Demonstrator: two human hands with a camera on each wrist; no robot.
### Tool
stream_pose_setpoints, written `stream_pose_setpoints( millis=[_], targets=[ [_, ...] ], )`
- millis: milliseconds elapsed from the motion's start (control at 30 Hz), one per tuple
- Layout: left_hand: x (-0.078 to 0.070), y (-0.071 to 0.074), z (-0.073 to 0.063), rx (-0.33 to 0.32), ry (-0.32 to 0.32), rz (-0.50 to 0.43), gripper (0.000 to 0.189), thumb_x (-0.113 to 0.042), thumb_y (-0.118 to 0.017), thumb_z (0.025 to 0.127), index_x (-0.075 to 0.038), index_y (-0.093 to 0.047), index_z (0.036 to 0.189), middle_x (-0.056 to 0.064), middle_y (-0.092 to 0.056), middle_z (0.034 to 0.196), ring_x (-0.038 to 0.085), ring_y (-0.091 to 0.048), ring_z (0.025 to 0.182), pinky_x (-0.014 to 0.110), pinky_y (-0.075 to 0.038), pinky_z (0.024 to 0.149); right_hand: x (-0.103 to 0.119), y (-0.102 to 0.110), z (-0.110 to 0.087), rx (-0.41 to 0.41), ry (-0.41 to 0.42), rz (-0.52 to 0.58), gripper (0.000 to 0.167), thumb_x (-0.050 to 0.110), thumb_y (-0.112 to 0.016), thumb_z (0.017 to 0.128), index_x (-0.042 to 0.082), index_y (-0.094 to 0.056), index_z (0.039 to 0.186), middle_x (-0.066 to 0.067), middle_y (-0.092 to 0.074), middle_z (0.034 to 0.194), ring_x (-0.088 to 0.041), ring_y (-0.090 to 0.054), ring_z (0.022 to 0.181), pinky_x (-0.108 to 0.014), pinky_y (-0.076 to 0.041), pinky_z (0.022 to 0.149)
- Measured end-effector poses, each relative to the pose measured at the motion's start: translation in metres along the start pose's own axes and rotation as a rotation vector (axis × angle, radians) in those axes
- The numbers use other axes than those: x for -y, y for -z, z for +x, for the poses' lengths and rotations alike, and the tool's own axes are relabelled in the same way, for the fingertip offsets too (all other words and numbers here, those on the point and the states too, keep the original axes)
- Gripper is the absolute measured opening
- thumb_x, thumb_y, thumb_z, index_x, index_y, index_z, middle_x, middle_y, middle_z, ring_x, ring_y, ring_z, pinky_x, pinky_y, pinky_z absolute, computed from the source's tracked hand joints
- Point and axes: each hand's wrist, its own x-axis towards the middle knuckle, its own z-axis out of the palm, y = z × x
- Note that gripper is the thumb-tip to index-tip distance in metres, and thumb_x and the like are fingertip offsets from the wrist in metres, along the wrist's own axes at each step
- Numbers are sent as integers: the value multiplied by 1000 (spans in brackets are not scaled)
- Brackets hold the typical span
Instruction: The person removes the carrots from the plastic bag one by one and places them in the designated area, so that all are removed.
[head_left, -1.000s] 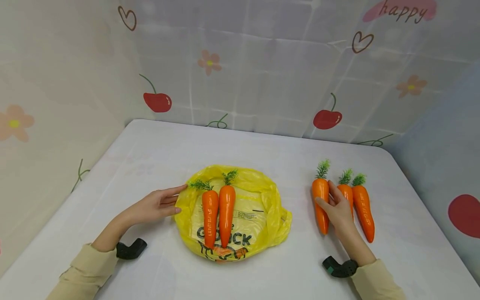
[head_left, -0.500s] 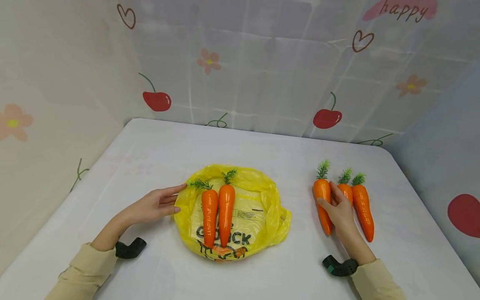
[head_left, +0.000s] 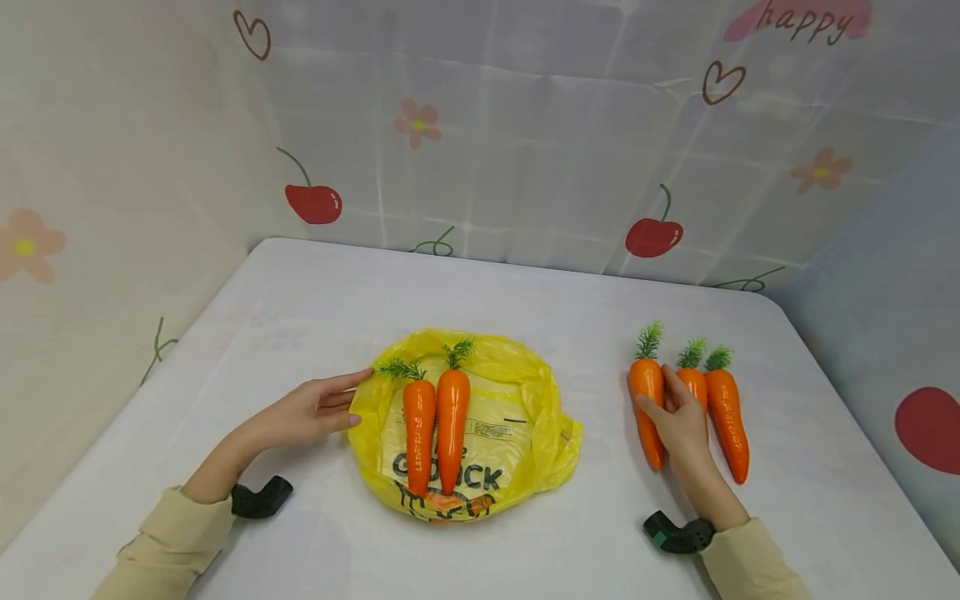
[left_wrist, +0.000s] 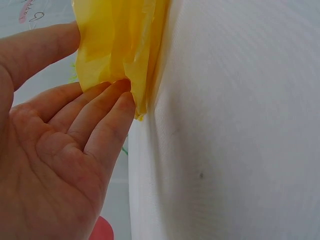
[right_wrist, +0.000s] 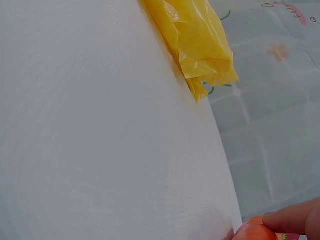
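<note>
A yellow plastic bag (head_left: 551, 392) lies on the white table with its edge rolled into a round, low wall. Two orange carrots (head_left: 419, 433) with green tops rest side by side inside it. At the bag's left wall is my left hand (head_left: 300, 412), its fairly straight fingers (left_wrist: 107, 117) touching the yellow plastic. On the right, my right hand (head_left: 686, 429) grips the leftmost of three carrots (head_left: 645, 392) between thumb and fingers. The middle carrot (head_left: 694, 385) is partly hidden behind that hand, and another carrot (head_left: 726, 421) lies just right of it.
The white table (head_left: 480, 558) extends around the bag, with a stretch of tabletop between bag and right-hand carrots. Printed cloth walls (head_left: 510, 167) stand behind and at both sides. Each wrist wears a black camera mount (head_left: 261, 497).
The carrot in my right hand has shifted slightly to the right, its lower tip swinging rightward, and the hand moved a little with it. My left hand stays at the bag's wall.
</note>
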Motion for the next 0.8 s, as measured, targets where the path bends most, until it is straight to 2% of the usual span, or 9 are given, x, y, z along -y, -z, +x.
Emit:
stream_pose_setpoints(
  millis=[400, 800],
  targets=[
    [-1, 0, 0, 5, 9, -8, 65, -13, -62, 92, 9, -27, 143, 26, -26, 146, 40, -40, 124, 34, -42, 95, 4, 0, -2, -25, 20, 4, 65, 3, -51, 95, 9, -15, 150, -7, -15, 153, -21, -17, 137, -30, -21, 108],
    [-1, 0, 0, 3, 1, -11, 64, -11, -62, 91, 9, -28, 142, 25, -26, 146, 40, -39, 124, 34, -42, 95, 9, 4, -4, -55, 60, 11, 62, 10, -50, 97, 10, -17, 150, -9, -18, 152, -23, -19, 137, -29, -25, 106]
  ],
)
